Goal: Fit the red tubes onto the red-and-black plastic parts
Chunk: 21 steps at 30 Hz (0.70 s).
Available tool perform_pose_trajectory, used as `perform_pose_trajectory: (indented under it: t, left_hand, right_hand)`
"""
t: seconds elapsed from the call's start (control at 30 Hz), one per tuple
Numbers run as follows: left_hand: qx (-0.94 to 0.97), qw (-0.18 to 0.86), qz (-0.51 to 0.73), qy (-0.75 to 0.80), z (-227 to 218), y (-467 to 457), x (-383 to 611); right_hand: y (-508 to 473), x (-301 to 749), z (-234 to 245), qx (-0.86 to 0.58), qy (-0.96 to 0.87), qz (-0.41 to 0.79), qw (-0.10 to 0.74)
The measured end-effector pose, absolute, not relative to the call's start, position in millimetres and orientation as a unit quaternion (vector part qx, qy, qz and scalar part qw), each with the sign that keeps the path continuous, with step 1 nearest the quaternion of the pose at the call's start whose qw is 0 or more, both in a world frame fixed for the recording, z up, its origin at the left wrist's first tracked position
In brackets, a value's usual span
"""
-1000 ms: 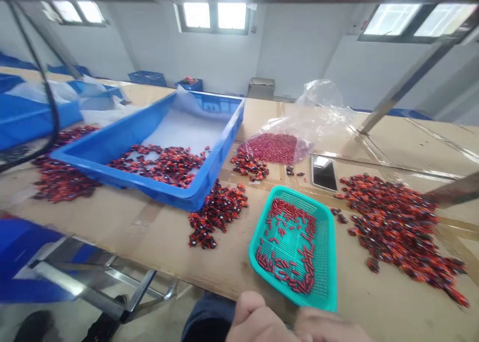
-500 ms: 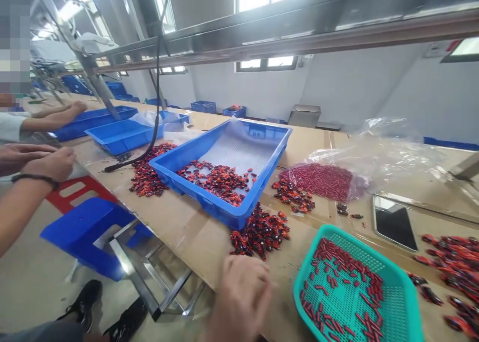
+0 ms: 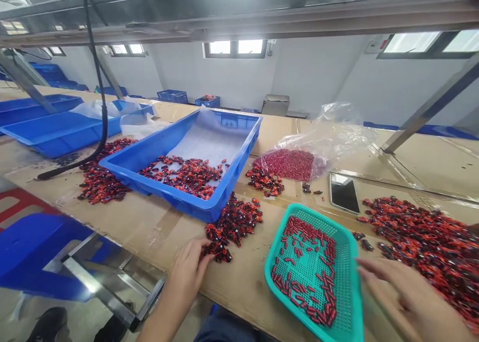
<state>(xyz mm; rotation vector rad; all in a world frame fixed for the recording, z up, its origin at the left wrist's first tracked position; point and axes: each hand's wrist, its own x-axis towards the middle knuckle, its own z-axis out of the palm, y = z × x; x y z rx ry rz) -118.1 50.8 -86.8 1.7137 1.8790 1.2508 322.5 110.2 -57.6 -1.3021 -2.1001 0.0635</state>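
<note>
My left hand (image 3: 189, 264) is at the near edge of a small pile of red-and-black parts (image 3: 239, 219), its fingertips touching the pile. Its thumb and forefinger stand slightly apart, with no part clearly gripped. Slightly blurred, my right hand (image 3: 407, 292) hovers beside the right rim of a green mesh basket (image 3: 346, 307), fingers stretched out, nothing visible in them. Dark red short rods (image 3: 299, 284) lie scattered in the basket. Right of it spreads a larger heap of red-and-black parts (image 3: 419, 237).
A blue tray (image 3: 164, 194) holds more red-and-black parts, with another pile (image 3: 101, 182) to its left. Behind the basket lie a phone (image 3: 344, 194) and a clear bag (image 3: 292, 162) of red rods. A black cable (image 3: 103, 117) hangs at left; a metal beam (image 3: 239, 12) crosses above.
My view has swung right, taking the neighbouring person's arms out of sight. The closed hand in front of the pile has given way to my left hand at the pile; my right hand now shows beside the basket.
</note>
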Motion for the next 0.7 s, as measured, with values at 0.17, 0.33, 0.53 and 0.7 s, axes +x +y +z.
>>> perform_pose_trajectory:
  t: [0.17, 0.33, 0.53, 0.7]
  left_hand:
    - [0.554, 0.197, 0.495, 0.639, -77, 40, -108]
    - [0.508, 0.311, 0.558, 0.579, -59, 29, -82]
    - [0.316, 0.558, 0.635, 0.43, -37, 30, -55]
    - [0.191, 0.707, 0.594, 0.333, -31, 31, -40]
  right_hand:
    - [123, 258, -59, -0.412, -0.898, 0.009, 0.156]
    - [120, 238, -49, -0.429, -0.899, 0.058, 0.061]
    - [119, 231, -58, -0.448, -0.887, 0.086, 0.072]
    - [117, 230, -46, -0.457, -0.874, 0.119, 0.118]
